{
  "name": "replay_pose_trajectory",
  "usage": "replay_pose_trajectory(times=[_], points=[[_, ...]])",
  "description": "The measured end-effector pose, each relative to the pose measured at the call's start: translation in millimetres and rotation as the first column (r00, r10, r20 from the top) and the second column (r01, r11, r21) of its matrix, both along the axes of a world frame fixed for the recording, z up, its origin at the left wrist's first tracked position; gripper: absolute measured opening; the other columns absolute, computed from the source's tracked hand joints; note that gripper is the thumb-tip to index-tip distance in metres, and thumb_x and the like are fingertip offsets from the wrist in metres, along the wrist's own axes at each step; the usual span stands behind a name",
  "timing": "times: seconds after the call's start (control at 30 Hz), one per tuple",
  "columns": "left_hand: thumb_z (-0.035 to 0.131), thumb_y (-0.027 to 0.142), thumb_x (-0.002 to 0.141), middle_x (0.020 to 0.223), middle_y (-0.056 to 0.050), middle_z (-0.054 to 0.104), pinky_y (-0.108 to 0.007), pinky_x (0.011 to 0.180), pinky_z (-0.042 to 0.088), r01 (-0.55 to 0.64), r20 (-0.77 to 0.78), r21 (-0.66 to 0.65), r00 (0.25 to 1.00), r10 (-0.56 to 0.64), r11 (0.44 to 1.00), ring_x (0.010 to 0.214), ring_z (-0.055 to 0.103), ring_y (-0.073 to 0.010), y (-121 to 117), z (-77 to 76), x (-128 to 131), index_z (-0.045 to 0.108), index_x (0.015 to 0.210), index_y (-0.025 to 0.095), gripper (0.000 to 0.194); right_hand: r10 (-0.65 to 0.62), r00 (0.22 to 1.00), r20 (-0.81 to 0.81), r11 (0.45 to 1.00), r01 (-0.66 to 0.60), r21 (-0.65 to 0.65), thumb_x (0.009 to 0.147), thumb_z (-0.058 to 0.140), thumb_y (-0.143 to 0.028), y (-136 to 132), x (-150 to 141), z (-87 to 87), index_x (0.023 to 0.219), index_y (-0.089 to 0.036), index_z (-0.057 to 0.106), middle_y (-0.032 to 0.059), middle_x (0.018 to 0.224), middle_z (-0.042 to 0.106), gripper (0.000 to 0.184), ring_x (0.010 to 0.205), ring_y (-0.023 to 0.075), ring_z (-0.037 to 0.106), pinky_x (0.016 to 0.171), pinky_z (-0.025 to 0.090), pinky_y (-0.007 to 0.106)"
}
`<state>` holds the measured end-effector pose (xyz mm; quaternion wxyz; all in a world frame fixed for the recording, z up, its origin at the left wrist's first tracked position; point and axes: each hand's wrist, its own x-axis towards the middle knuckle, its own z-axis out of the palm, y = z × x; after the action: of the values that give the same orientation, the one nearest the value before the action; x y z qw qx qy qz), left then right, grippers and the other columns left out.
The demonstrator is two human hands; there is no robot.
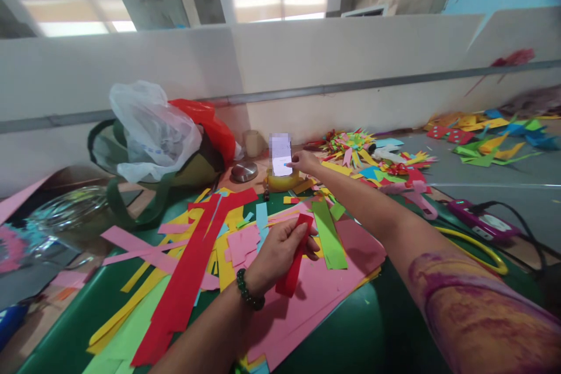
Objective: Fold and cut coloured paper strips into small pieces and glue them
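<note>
Pinching a narrow red paper strip (pixel 290 281) between thumb and fingers, my left hand (pixel 277 254) is closed on it near its upper end, and the strip hangs slantwise over a stack of large pink paper sheets (pixel 326 304) on the green table (pixel 372 333). A bracelet of dark green round beads (pixel 250 291) circles that wrist. My right hand (pixel 305 162) reaches farther forward, its fingertips at the lit screen of an upright phone (pixel 281 159); I cannot tell whether its fingers are together or apart. At the phone's foot sits a rounded yellow object (pixel 283 182). Just right of my left hand, a wide light green paper strip (pixel 329 238) lies on the pink sheets, and small pink paper pieces (pixel 242 244) lie to the left. Farther left, long red paper strips (pixel 186 283) lie across yellow and pale green ones, near crossed pink strips (pixel 146 251). Behind them stands a dark green bag (pixel 188 178) with a white translucent plastic bag (pixel 151 123) and a red plastic bag (pixel 214 123) at its top. A round metal lid-like disc (pixel 244 171) lies between that bag and the phone, while a multicoloured heap of cut paper (pixel 350 143) lies beyond my right forearm.
</note>
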<state>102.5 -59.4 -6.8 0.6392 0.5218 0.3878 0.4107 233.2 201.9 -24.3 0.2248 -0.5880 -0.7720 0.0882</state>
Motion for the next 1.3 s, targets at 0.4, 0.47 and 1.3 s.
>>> replay_pose_trajectory(times=[0.4,0.47,1.3], points=[[0.068,0.062,0.070,0.063,-0.003,0.066,-0.026,0.059,0.051,-0.007,0.010,-0.016,1.000,0.007,1.000,0.054,0.062,-0.0132,-0.4,-0.2,-0.7,0.061,0.079,0.013,0.050,0.093,0.996,-0.009,0.996,-0.093,0.002,0.086,0.054,-0.027,0.4,7.9,7.3,0.098,-0.014,0.074,0.0071,0.096,0.074,0.027,0.079,0.0164,0.064,0.061,0.039,0.021],[0.068,0.062,0.071,0.063,-0.003,0.066,-0.026,0.059,0.051,-0.008,0.007,-0.019,1.000,0.008,1.000,0.055,0.062,-0.0133,-1.0,-0.4,-1.0,0.062,0.079,0.013,0.051,0.095,0.995,-0.012,0.995,-0.095,0.002,0.087,0.050,-0.025,1.8,9.0,8.5,0.095,-0.012,0.074,0.0086,0.094,0.074,0.028,0.078,0.0168,0.064,0.062,0.039,0.021],[0.068,0.062,0.070,0.063,-0.003,0.066,-0.026,0.059,0.051,0.027,0.011,-0.024,1.000,-0.027,0.999,0.053,0.062,-0.0125,-0.2,-0.7,0.3,0.061,0.077,0.013,0.050,0.012,0.987,-0.160,0.998,-0.001,0.070,0.095,0.045,-0.042,27.4,-8.7,35.7,0.090,-0.011,0.067,0.0105,0.081,0.069,0.038,0.071,0.0152,0.059,0.061,0.036,0.023]])
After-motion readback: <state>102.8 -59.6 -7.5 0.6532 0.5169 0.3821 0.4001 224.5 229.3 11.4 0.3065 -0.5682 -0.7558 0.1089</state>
